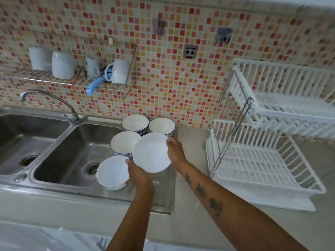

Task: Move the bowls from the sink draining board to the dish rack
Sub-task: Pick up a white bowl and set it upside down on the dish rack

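Note:
Several bowls stand on the steel draining board (163,194) right of the sink. My right hand (176,151) grips the rim of a plain white bowl (151,153), which is lifted and tilted toward me. My left hand (139,175) holds the rim of a smaller plain white bowl (112,172) at the board's front left. Behind them stand three bowls with blue patterned sides: one (125,143) in the middle, one (135,123) at the back left, one (161,126) at the back right. The white two-tier dish rack (268,171) stands on the counter to the right, with nothing in it.
A double steel sink (72,153) with a curved tap (50,98) lies to the left. A wall-mounted wire shelf (72,82) holds white mugs and a blue utensil. A strip of grey counter (192,142) separates the draining board from the rack.

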Tool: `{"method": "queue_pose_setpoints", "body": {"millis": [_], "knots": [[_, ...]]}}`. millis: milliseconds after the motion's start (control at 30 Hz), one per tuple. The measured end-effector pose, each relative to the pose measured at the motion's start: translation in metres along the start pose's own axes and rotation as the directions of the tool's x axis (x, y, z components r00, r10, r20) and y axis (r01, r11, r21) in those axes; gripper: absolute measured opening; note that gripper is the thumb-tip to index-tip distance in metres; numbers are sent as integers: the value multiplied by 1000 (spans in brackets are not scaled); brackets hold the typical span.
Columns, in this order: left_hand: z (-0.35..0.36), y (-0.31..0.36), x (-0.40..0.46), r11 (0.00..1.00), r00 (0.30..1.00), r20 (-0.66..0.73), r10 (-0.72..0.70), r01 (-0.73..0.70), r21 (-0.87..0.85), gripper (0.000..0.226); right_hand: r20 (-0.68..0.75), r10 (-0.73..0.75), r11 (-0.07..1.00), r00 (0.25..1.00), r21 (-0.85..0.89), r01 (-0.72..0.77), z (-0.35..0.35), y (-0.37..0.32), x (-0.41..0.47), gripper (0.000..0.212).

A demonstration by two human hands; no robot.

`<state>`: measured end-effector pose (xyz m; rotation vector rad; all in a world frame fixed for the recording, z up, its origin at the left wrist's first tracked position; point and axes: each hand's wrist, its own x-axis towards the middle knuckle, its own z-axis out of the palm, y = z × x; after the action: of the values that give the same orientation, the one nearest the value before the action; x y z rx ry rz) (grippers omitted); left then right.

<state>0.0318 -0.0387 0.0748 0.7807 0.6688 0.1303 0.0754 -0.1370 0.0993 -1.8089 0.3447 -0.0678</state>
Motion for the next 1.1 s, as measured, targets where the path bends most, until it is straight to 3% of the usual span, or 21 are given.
{"method": "queue_pose_setpoints", "body": {"millis": [67, 133, 200, 333, 367, 433, 667, 767, 867, 967, 1100], "knots": [[30, 33, -10, 998, 992, 116, -49, 54, -40, 59, -30, -157, 986, 987, 43, 158, -14, -54, -9, 39], [65, 71, -32, 989, 933, 356, -47, 95, -117, 60, -73, -304, 949, 950, 63, 309, -36, -108, -24, 39], [96, 102, -61, 980, 797, 604, -16, 131, -147, 55, -133, -430, 893, 893, 81, 442, -66, -155, -37, 37], [145, 133, -129, 967, 427, 882, -200, 233, 107, 63, -282, -569, 795, 772, 49, 604, -140, -207, -62, 30], [154, 131, -143, 948, 338, 903, -264, 265, 178, 64, -321, -572, 790, 755, 33, 613, -158, -212, -69, 30], [173, 121, -167, 908, 229, 906, -356, 312, 278, 58, -389, -582, 775, 714, 1, 632, -195, -214, -80, 28], [230, 68, -232, 818, 6, 853, -522, 285, 499, 67, -574, -503, 785, 646, 11, 620, -306, -201, -118, 25], [252, 50, -252, 794, -17, 823, -568, 252, 553, 69, -589, -473, 809, 656, 5, 588, -346, -199, -130, 24], [272, 37, -268, 830, 72, 829, -555, 122, 545, 62, -580, -466, 850, 668, -83, 520, -389, -192, -128, 32], [301, 15, -274, 858, 153, 869, -471, -150, 491, 52, -563, -403, 897, 722, -86, 433, -428, -180, -117, 49], [338, -28, -282, 677, 207, 911, -357, -615, 405, 68, -601, -230, 958, 766, -2, 286, -467, -154, -90, 50]]}}
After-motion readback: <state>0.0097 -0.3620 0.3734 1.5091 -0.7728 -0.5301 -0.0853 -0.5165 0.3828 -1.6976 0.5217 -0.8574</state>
